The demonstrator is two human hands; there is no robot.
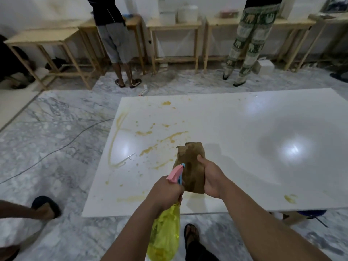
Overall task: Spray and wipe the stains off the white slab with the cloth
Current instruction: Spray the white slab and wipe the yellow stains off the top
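the spray bottle (165, 234) has a translucent yellow body, with what looks like a little liquid low inside, though the level cannot be told for certain. its pink and blue spray head (176, 173) sticks out above the left hand (166, 193), nozzle aimed away from the person over the white slab (244, 129). the left hand's fingers are curled tight round the bottle's neck just below the head; whether one sits on the trigger cannot be told, since the back of the hand hides them.

just right of those fingers, the right hand (211, 178) holds a folded brown cloth (192, 166), stained and damp-looking. the thumb (202, 161) presses on the cloth's upper face and the other fingers wrap beneath, so it is pinched along its right edge. the cloth stands out beyond the fingers, over the slab, its far end ragged; whether it touches the slab cannot be told.

the slab lies flat below both hands. yellow-brown stains (148, 132) are spread ahead and to the left of the fingers, with a long curved smear (116, 140) far left, a streak (130, 199) near the slab's front edge below the left hand, and one small blot (289, 198) off to the right of the right hand.

no label, brand or writing can be read on the bottle or cloth.

beyond the slab, wooden tables (173, 27) line the wall, carrying white boxes (167, 13), with two people (113, 34) standing at them.
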